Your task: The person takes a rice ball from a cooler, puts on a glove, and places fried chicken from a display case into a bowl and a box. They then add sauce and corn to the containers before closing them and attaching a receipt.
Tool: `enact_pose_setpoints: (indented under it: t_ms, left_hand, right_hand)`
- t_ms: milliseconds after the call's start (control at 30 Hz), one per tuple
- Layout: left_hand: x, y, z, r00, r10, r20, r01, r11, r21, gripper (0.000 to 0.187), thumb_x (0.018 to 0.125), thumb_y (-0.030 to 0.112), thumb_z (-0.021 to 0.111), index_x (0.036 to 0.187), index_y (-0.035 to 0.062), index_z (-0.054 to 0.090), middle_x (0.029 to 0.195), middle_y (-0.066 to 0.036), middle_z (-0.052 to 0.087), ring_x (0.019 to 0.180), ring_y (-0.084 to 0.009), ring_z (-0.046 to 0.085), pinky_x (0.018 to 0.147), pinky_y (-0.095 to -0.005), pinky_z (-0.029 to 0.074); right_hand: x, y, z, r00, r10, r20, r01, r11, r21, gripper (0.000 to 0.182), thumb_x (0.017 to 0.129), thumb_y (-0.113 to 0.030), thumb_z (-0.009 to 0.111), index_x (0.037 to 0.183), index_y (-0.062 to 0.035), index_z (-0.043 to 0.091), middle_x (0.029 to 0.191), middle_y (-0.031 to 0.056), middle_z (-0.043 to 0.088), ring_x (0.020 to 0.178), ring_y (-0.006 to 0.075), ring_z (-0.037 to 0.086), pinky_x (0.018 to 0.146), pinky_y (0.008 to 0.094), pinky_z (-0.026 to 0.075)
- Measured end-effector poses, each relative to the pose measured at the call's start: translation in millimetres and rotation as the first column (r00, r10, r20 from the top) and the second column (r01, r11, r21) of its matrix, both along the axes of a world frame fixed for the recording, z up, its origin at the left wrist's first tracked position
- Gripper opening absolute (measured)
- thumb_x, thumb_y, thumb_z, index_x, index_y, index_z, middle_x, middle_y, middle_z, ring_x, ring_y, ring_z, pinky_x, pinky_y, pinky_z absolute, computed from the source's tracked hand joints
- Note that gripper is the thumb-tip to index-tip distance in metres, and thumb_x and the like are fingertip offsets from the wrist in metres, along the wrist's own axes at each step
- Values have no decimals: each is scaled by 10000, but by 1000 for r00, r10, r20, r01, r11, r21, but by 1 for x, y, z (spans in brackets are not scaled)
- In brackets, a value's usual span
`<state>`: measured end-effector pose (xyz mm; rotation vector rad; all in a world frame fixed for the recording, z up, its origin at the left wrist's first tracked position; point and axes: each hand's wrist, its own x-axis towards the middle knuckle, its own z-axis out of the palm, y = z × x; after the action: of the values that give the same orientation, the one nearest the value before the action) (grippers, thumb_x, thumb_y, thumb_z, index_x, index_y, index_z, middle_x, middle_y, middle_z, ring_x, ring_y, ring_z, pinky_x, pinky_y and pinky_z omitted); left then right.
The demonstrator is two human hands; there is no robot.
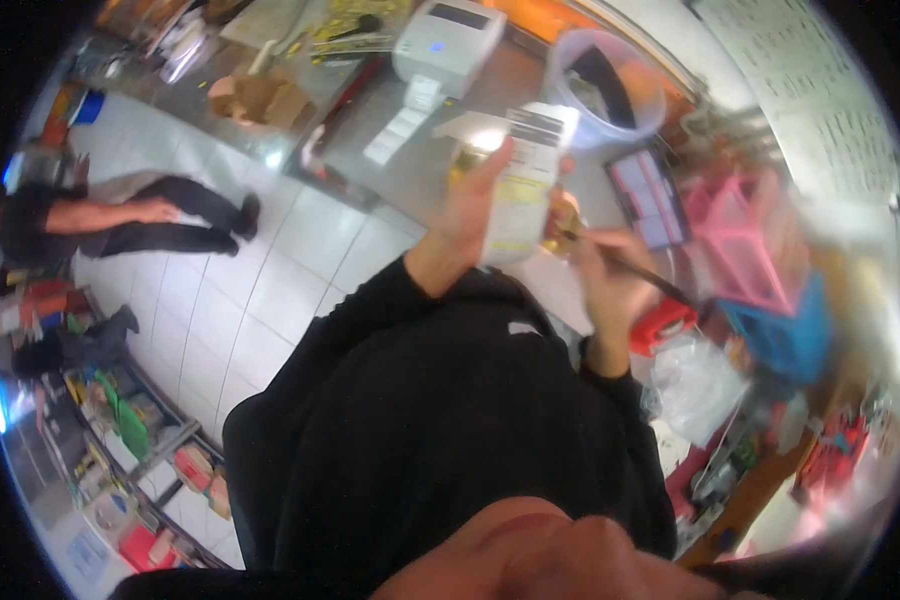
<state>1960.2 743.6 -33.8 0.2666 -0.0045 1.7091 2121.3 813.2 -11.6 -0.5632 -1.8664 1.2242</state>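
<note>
My left hand (pixel 465 215) is closed on a white printed slip (pixel 525 185) with a yellow band, held up in front of my chest. A shiny gold-coloured item (pixel 562 222) shows at the slip's right edge, partly hidden by it. Just right of that, my right hand (pixel 613 280) is closed around a thin dark tool (pixel 635 268), whose tip points toward the gold item; motion blurs its outline. Beyond the slip, a white label printer (pixel 448 45) has a strip of labels (pixel 402 125) hanging out onto the grey table.
A clear bucket (pixel 605 85) stands behind my hands, with a tablet-like screen (pixel 648 198) to its right. Pink baskets (pixel 750 240), a blue basket (pixel 790 330) and a clear plastic bag (pixel 695 385) are at the right. Another person (pixel 120 215) is at the left, over the tiled floor.
</note>
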Motion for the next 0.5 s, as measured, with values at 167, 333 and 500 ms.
enact_pose_setpoints:
  t_ms: [167, 333, 500]
  left_hand:
    - [-4, -2, -17, 990, -54, 128, 64, 995, -77, 484, 977, 414, 329, 1312, 70, 392, 1145, -151, 535, 900, -243, 587, 829, -442, 504]
    - [-35, -15, -39, 997, 74, -29, -77, 989, -123, 472, 969, 428, 354, 1308, 104, 405, 1123, -116, 554, 881, -222, 592, 786, -414, 514]
    - [-118, -54, -60, 842, 530, -107, -540, 825, -167, 450, 955, 444, 384, 1286, 148, 453, 1118, -90, 574, 858, -210, 601, 788, -441, 496]
  right_hand:
    - [7, 13, -8, 988, -133, -75, 123, 984, -127, 43, 846, 7, 576, 884, 24, 564, 738, 97, 594, 613, 129, 551, 581, 249, 452]
    - [7, 18, -51, 993, -84, 79, 99, 972, -213, 181, 912, -82, 523, 1045, 27, 580, 836, 110, 632, 664, 131, 577, 617, 250, 460]
    - [38, 14, -141, 823, 395, 408, -251, 898, -362, 317, 950, -141, 477, 1213, 26, 534, 1082, 109, 624, 931, 174, 600, 829, 282, 452]
